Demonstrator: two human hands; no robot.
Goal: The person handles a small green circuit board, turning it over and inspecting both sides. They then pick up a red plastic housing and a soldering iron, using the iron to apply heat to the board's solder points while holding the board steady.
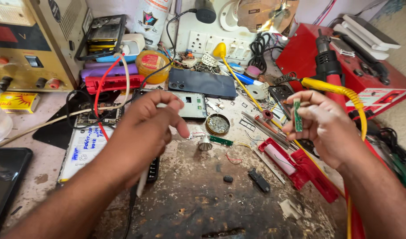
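Right hand [320, 124], right of frame centre: grip pinches small green circuit board [297, 116] upright above desk [198, 199]. Left hand [143, 132], left of centre: grip clenched on white pen-like tool [142, 183], tip pointing down. Red battery holder [285, 161] lies below right hand.

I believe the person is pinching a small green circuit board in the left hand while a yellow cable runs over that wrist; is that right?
Not quite: the small green circuit board is pinched in the right hand, not the left. The head view shows the yellow cable running over that same hand, while the left hand holds a slim white tool.
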